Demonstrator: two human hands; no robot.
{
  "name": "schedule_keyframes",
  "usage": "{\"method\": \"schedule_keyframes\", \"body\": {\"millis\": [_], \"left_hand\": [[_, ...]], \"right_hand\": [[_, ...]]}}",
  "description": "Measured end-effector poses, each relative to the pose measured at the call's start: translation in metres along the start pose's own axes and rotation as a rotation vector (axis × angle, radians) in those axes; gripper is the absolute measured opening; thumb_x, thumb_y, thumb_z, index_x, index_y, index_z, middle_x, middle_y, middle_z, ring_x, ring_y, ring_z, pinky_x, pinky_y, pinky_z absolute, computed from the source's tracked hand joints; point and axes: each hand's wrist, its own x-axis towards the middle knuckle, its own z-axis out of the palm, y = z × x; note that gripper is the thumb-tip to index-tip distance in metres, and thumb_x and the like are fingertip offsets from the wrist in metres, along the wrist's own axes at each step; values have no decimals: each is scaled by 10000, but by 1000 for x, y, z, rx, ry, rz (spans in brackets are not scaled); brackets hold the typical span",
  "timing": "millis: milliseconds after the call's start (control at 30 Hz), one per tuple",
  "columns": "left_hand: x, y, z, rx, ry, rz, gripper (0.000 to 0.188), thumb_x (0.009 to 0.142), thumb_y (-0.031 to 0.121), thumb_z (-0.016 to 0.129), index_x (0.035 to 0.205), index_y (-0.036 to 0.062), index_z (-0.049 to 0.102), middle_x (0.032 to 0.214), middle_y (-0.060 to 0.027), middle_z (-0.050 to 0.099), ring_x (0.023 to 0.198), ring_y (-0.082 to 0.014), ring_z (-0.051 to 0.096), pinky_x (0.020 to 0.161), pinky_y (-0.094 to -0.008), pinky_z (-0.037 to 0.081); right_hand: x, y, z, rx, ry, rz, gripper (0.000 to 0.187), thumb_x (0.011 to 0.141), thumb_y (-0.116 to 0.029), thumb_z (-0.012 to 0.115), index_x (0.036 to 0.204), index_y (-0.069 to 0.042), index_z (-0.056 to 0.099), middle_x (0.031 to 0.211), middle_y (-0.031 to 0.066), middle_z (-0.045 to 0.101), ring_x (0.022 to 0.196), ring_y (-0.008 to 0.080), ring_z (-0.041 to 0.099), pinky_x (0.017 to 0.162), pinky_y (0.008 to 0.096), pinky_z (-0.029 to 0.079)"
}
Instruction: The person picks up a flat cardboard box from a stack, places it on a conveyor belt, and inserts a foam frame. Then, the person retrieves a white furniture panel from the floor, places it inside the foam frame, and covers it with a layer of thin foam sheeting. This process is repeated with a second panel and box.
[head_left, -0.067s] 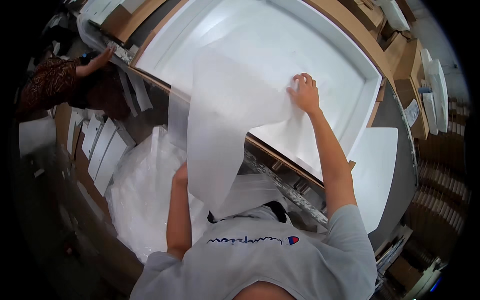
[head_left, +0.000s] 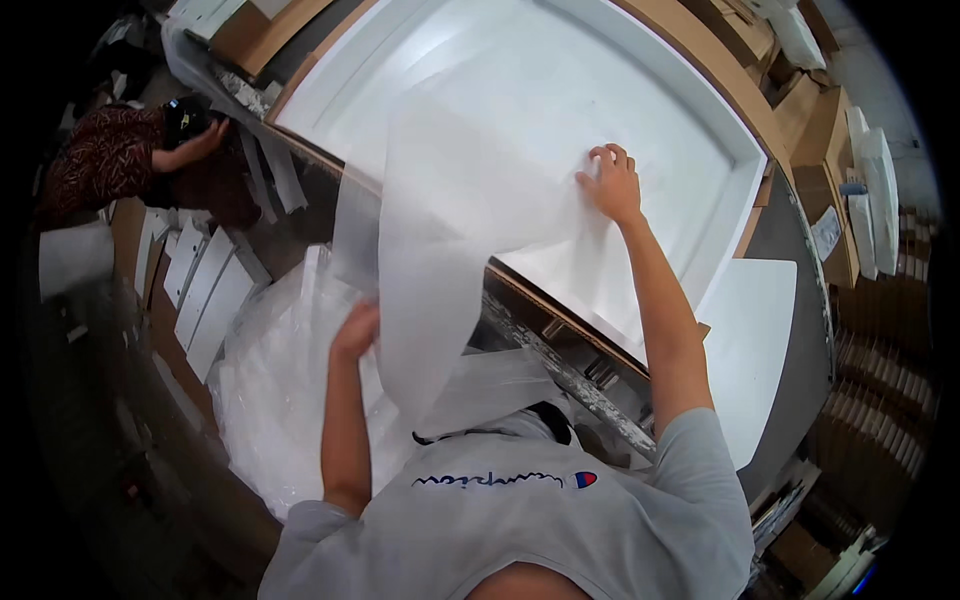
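A thin, translucent white packing sheet lies partly across a shallow white tray-like panel with raised sides. Its left part drapes over the near edge toward my waist. My right hand is over the panel at the sheet's right end, its bent fingers closed on the sheet. Beside the hanging part, on its left, is my left hand. Motion smears its fingers, and whether they touch the sheet is unclear.
Brown cardboard surrounds the panel. Clear plastic-wrapped white material is heaped at my left. Another person stands at the far left near white boards. A white flat panel lies at the right.
My left hand has come out from behind the hanging sheet, moving up and slightly left. The hanging part has shifted a little. My right hand stays nearly in place.
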Motion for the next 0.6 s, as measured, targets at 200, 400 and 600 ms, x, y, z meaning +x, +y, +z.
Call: {"method": "schedule_keyframes", "body": {"millis": [200, 400, 600], "left_hand": [[-44, 152, -124, 662, 677, -53, 340, 871, 365, 678, 1052, 79, 709, 848, -3, 662, 785, -108, 611, 662, -285, 475], [-75, 103, -187, 1348, 873, -20, 616, 761, 491, 743, 1128, 6, 646, 1054, -204, 666, 1026, -351, 631, 881, -464, 493], [-59, 86, -54, 1148, 1213, 558, 625, 850, 377, 697, 1300, -16, 515, 1320, -196, 528, 1217, -372, 484, 1043, -447, 368]], "right_hand": [[7, 22, 5, 17, -21, -76, 484, 774, -376, 746, 1172, -167, 567, 1416, 137, 440, 1260, 370, 430, 992, 472, 436], [5, 14, 16, 58, 10, -111, 499, 806, -348, 710, 1261, -215, 552, 1472, 88, 418, 1322, 350, 383, 1046, 488, 381], [4, 30, 9, 25, -58, -93, 522, 840, -364, 664, 1326, -232, 530, 1515, 100, 373, 1363, 347, 341, 1098, 483, 317]]}}
